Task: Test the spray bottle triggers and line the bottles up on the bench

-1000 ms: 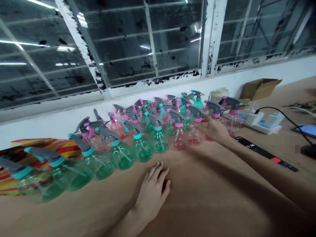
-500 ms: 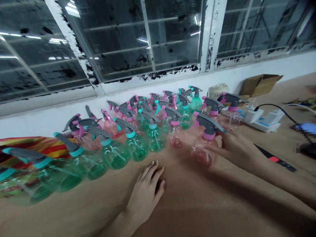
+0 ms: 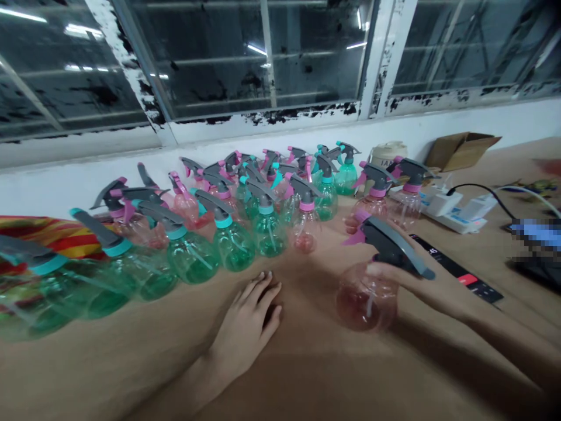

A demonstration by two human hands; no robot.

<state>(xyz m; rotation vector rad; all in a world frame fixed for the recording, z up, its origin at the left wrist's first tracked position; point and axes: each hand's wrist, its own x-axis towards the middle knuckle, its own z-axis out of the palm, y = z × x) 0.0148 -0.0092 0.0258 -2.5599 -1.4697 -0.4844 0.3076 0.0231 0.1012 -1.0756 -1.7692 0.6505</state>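
My right hand [image 3: 401, 279] is closed around a pink spray bottle [image 3: 357, 301] with a grey and pink trigger head. The bottle leans a little; whether its base touches the table cannot be made out. Palm down on the wooden table [image 3: 298, 362], my left hand [image 3: 248, 321] lies with fingers stretched out, holding nothing. Just beyond its fingertips stands a green spray bottle [image 3: 234, 248], one of a front row of several. A pink spray bottle [image 3: 305, 231] ends that row, and more pink and green ones crowd behind.
At the right lie a power strip [image 3: 460, 217] with plugged-in chargers and a dark phone-like strip [image 3: 464, 275]. An open cardboard box [image 3: 460, 151] and a pale labelled container [image 3: 388, 155] stand by the wall. Red and yellow cloth [image 3: 52, 234] lies at the left.
My right hand has pulled a pink spray bottle out of the row, toward me and slightly right. My left hand stays flat on the table. The view has shifted slightly.
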